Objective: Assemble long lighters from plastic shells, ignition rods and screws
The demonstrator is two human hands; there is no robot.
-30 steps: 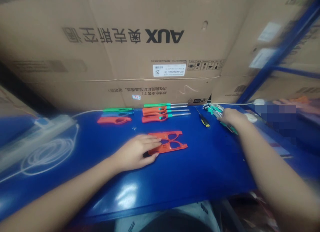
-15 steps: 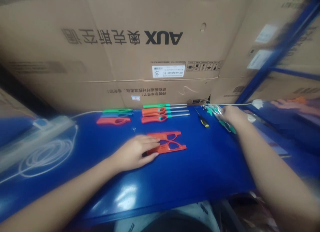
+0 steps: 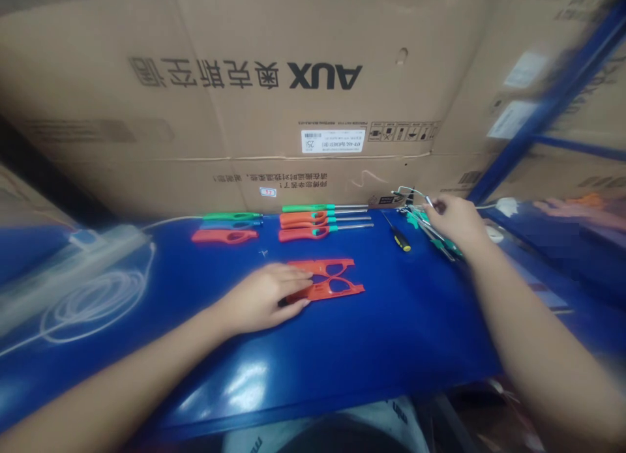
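My left hand [image 3: 267,300] lies over the left end of two orange lighter handle halves [image 3: 337,285], fingers stretched out and thumb apart. The halves lie side by side on the blue table, their oval trigger openings showing at the right. At the far right, my right hand [image 3: 457,221] pinches a small metallic part with a thin wire [image 3: 405,191] looping out to the left. Just beneath that hand is a pile of green-and-silver lighter stems [image 3: 435,236]; the fingers partly hide the held part.
Lighters with metal stems [image 3: 306,233] are lined up at the back. Left of them lie coloured handles [image 3: 225,236]. A black-and-yellow screwdriver [image 3: 402,240] sits near the pile. A power strip [image 3: 112,251] and coiled white cable [image 3: 92,306] occupy the left. A cardboard wall [image 3: 235,127] stands behind.
My right hand has risen slightly from the pile with a small wired part, whose wire now shows above the stems. My left hand stays on the orange halves.
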